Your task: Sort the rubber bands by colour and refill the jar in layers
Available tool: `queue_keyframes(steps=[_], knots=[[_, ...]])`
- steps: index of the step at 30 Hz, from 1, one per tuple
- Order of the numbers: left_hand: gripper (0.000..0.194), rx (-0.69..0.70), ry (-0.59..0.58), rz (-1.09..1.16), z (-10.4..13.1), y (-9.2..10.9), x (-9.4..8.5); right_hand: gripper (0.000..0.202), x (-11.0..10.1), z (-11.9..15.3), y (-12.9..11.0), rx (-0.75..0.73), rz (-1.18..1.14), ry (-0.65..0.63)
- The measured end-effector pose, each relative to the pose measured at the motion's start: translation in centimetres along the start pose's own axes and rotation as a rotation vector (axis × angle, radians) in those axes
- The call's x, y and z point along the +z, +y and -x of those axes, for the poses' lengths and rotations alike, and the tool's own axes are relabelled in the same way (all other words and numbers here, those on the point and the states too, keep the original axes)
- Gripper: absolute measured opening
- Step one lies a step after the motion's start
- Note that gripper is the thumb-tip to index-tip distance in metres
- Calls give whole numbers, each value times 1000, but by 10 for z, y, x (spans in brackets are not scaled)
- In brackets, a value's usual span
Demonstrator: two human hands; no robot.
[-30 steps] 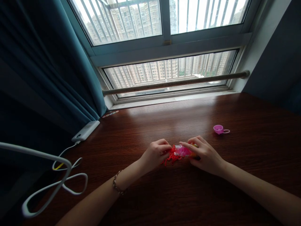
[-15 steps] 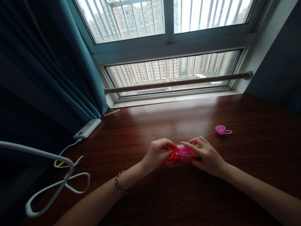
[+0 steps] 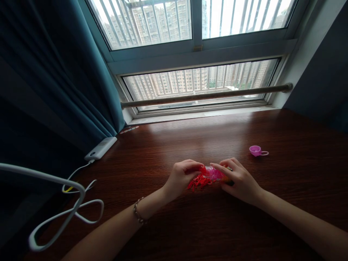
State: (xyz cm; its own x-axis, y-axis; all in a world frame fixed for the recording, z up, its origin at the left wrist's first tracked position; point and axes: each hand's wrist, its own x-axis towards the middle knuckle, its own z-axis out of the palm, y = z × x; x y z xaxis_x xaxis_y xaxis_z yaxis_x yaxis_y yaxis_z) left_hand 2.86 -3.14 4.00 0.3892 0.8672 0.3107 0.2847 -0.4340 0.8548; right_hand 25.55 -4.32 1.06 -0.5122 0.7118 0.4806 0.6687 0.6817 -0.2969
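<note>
Low over the table, a small pink, shiny, see-through cylinder (image 3: 214, 173) lies sideways between my two hands. Its exact kind is hard to tell. Thin red strings (image 3: 199, 182) bunch at its left end and hang down in loose strands. My left hand (image 3: 186, 174) is closed, thumb and fingers pinching the strings at that end. Around the cylinder's right end, my right hand (image 3: 236, 178) is closed, index finger stretched along the top. Something yellowish and dark shows between the right fingers, mostly covered.
A small pink cup-shaped piece with a loop (image 3: 255, 150) lies on the brown wooden table (image 3: 174, 145), back right. To the left are a white power-bank-like box (image 3: 101, 148), its white cable (image 3: 78, 214) and a blue curtain (image 3: 103, 105). A barred window (image 3: 201, 76) stands behind.
The red strings have shifted slightly and spread more below my left fingers. Both hands keep nearly the same place and hold.
</note>
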Motion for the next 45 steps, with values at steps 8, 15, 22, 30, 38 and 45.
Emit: queue_keyframes(steps=[8,15,22,30,38,45], knots=[[14,86,3,-106,4,-5,5,60,-2,-1,-2,-25,12,7],[11,87,85,-192,7,-8,11,60,-2,0,-3,-35,-20,6],[12,194,118,-209,6,-13,10,59,0,0,-1,-11,-35,38],[17,129,207,-174,10,-6,12,59,0,1,0,43,-61,139],[35,285,59,-284,13,-5,11,60,0,1,0,24,-57,120],[47,282,-193,-367,13,1,9,61,1,2,0,-23,-53,84]])
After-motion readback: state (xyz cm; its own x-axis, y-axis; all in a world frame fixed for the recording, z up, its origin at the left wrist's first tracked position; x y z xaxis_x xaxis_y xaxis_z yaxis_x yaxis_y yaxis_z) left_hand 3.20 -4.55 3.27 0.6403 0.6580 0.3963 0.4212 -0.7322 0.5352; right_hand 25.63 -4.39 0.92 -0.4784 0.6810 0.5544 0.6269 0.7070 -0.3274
